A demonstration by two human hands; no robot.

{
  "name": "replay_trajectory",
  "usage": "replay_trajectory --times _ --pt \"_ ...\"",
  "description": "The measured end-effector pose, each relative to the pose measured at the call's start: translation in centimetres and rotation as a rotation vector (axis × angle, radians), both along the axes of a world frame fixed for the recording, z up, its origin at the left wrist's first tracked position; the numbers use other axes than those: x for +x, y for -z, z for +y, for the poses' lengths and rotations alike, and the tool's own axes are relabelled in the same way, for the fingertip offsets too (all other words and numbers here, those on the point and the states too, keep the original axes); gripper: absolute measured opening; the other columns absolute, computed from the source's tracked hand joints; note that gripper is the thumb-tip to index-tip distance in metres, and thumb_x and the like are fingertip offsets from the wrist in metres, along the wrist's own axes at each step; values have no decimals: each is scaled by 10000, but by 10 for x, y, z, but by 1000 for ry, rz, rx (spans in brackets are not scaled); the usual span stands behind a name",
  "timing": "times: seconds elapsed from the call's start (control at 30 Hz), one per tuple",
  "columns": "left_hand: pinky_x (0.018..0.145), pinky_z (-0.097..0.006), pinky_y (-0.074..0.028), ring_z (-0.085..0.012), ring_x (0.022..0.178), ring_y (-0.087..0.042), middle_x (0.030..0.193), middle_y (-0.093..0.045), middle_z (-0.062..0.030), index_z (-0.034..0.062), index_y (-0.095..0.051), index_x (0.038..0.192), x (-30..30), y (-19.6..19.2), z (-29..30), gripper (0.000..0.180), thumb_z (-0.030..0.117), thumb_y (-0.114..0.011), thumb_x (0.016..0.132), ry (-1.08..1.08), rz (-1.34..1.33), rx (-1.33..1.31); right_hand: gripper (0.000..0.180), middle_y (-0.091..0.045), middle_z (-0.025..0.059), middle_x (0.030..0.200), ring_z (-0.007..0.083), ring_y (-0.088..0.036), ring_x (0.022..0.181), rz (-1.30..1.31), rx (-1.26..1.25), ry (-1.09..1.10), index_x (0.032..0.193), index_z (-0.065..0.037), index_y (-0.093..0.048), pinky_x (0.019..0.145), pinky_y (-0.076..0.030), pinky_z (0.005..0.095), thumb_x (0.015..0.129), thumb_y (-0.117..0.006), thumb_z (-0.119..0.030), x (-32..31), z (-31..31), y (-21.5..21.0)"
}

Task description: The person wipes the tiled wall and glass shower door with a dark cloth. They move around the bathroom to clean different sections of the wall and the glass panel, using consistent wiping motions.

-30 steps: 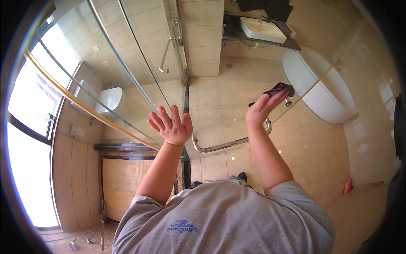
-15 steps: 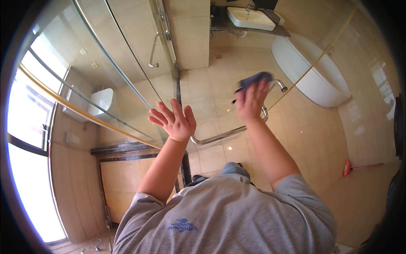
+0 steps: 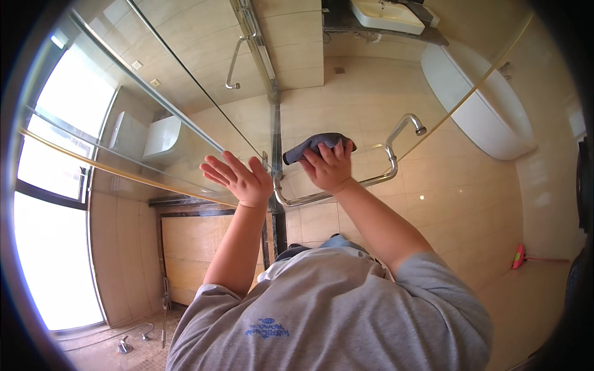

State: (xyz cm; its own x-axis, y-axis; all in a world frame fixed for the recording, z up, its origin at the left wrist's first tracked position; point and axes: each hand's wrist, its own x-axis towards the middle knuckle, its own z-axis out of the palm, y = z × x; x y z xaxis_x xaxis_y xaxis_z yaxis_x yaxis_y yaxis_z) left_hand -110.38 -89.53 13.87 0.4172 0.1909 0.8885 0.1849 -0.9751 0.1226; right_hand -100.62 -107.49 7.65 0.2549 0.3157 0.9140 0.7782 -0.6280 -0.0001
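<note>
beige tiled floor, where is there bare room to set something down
Beige floor tiles look bare between the white curved bathtub and pink long-handled tool. It's crowded near the bent chrome handle, where the right hand holds a dark grey cloth.

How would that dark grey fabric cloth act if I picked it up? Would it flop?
The dark grey fabric cloth would probably flop, since it looks soft and creased under the right hand. It's likely light, being just a small piece of fabric. It probably wouldn't roll, because its shape is uneven.
</note>
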Motion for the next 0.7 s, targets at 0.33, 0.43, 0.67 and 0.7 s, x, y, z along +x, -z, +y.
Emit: replay_trajectory --times 0.33,0.43,0.67,0.7 --pt "1125 -616 1 -475 1446 54 1574 66 -271 1 -35 1527 13 29 -12 771 425 -384 985 -65 -53 90 669 -51 279 1565 539 -36 1412 183 446 96 1505 -56 -188 1106 -45 660 955 -486 -293 46 -75 -26" --pt "1126 -617 -9 -478 1446 42 1576 49 -269 7 -48 1529 20 26 -10 773 435 -385 981 -62 -70 89 721 32 296 1563 520 -8 1425 184 475 96 1547 -116 -61 1104 -18 661 961 -454 -263 27 -32 -18" --pt "1127 -616 -17 -486 1444 27 1575 14 -273 3 -89 1526 18 34 -6 770 454 -390 980 -66 -88 100 286 -446 0 1355 383 -313 1288 -9 -34 1 1041 -322 -688 1002 -227 655 771 -733 -404 11 -26 34" --pt "1126 -617 -15 -485 1444 26 1575 14 -275 1 -90 1525 19 34 -5 771 453 -393 978 -60 -90 103 287 -477 -35 1315 357 -342 1260 -36 -97 2 1041 -351 -693 1009 -233 634 764 -738 -412 17 -38 30"
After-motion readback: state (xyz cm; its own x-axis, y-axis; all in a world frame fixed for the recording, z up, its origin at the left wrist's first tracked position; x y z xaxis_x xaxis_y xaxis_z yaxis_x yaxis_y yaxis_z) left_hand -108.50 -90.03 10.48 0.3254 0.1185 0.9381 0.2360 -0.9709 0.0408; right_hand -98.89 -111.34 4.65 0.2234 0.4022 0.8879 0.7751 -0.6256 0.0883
